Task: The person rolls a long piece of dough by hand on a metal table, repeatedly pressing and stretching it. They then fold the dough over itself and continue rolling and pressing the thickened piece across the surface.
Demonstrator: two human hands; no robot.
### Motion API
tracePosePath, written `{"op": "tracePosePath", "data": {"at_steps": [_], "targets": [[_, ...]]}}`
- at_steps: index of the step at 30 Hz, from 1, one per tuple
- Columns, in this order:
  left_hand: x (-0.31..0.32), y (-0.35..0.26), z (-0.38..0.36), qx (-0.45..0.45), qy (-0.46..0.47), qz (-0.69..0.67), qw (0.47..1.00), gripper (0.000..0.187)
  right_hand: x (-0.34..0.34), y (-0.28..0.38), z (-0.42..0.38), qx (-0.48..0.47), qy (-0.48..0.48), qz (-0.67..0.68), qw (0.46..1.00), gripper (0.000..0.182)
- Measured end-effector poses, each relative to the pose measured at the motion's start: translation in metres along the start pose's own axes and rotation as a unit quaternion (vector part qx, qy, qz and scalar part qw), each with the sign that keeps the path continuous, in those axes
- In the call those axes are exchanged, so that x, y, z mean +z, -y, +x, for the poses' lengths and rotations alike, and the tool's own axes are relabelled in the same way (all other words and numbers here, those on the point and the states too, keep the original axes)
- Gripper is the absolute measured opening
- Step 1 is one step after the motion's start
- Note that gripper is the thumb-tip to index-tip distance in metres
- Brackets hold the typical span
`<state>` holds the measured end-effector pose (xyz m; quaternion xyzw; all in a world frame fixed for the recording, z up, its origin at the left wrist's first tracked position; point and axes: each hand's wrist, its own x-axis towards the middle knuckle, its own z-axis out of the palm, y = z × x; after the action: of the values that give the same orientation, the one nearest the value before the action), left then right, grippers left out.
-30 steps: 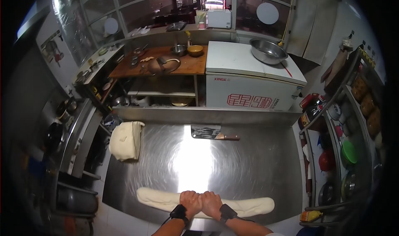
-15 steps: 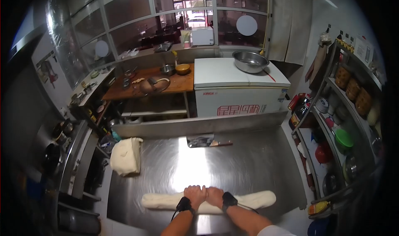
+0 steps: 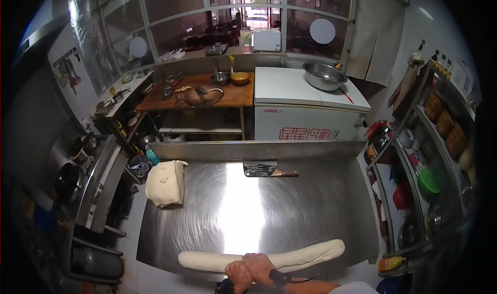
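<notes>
A long roll of pale dough [image 3: 310,255] lies across the near part of the steel table. My left hand [image 3: 238,276] is closed on the dough's near side, left of its middle. Beside it and touching it, my right hand [image 3: 259,269] presses on the dough with its fingers curled over the top. A dark strap is on each wrist. A larger folded block of dough [image 3: 165,184] rests at the table's left side. Near the back edge lies a cleaver [image 3: 261,169] with a brown handle, its blade pointing left.
The steel table [image 3: 207,211] has a raised back edge. Behind it stand a white chest freezer [image 3: 305,122] with a metal basin [image 3: 324,76] on top and a wooden table [image 3: 233,94] with bowls. Shelves [image 3: 393,201] line the right side; a counter [image 3: 96,190] stands left.
Both hands have moved toward the near edge and slightly left, the right now overlapping the left. The roll's middle has shifted nearer, so it looks bent. The camera view has shifted.
</notes>
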<state>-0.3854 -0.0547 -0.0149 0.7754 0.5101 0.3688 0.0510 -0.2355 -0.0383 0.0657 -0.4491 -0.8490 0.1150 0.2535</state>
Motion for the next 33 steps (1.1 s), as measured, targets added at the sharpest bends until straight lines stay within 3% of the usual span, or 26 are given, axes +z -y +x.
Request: {"op": "tracePosePath", "data": {"at_steps": [2,5,6,9,11,13,15,16,17,19,20,22,23,25,26,28,31,33], "targets": [[0.013,0.027,0.026,0.007,0.062,-0.052,0.997,0.012,-0.005,-0.017,0.028,0.138,0.162,0.050,0.976,0.028],[0.027,0.044,0.087,0.013,0.119,-0.108,0.987,0.010,0.011,-0.057,0.050,0.177,0.190,0.003,0.966,0.024],[0.020,0.038,0.113,0.039,0.139,-0.051,0.988,0.009,0.006,-0.065,0.066,0.216,0.235,0.016,0.948,0.023],[0.034,0.047,0.150,0.079,0.143,0.008,0.986,0.011,0.026,-0.095,0.074,0.240,0.193,0.047,0.950,0.024],[0.047,0.056,0.159,0.047,0.230,0.013,0.972,0.015,0.025,-0.102,0.081,0.265,0.219,0.055,0.937,0.027],[0.058,0.060,0.166,0.092,0.182,0.024,0.979,0.019,0.033,-0.106,0.078,0.284,0.136,0.070,0.947,0.029],[0.062,0.064,0.169,0.101,0.227,0.036,0.968,0.018,0.035,-0.112,0.081,0.289,0.110,0.081,0.948,0.031],[0.053,0.059,0.177,0.152,0.198,0.047,0.967,0.021,0.032,-0.107,0.084,0.295,0.091,0.100,0.946,0.033],[0.040,0.047,0.174,0.082,0.218,0.066,0.970,0.020,0.024,-0.105,0.082,0.289,0.103,0.114,0.945,0.037],[0.026,0.025,0.168,0.009,0.064,0.082,0.995,0.018,-0.035,-0.060,0.105,0.294,0.196,0.091,0.931,0.035],[0.010,0.019,0.160,0.006,0.060,0.085,0.995,0.018,-0.035,-0.051,0.098,0.289,0.198,0.090,0.932,0.035],[-0.027,0.001,0.139,-0.008,0.232,0.086,0.969,0.029,-0.029,-0.036,0.078,0.186,0.147,0.086,0.968,0.037],[-0.044,-0.002,0.122,-0.014,0.232,0.087,0.969,0.029,-0.025,-0.023,0.065,0.183,0.152,0.088,0.967,0.037],[-0.068,0.003,0.075,0.048,0.068,-0.004,0.997,0.036,-0.019,0.005,0.038,0.099,0.152,0.039,0.983,0.046],[-0.072,0.007,0.041,0.035,0.054,-0.003,0.998,0.038,-0.008,0.018,0.026,0.100,0.154,0.042,0.982,0.046],[-0.071,0.011,0.000,0.008,0.034,0.001,0.999,0.040,0.019,0.043,0.010,-0.033,0.062,-0.067,0.995,0.052],[-0.057,0.018,-0.004,-0.008,0.015,0.025,1.000,0.040,0.026,0.046,0.022,-0.036,0.112,-0.122,0.986,0.054],[-0.041,0.037,0.026,0.001,0.020,0.029,0.999,0.040,0.024,0.026,0.050,0.007,0.153,-0.071,0.986,0.045]]}}
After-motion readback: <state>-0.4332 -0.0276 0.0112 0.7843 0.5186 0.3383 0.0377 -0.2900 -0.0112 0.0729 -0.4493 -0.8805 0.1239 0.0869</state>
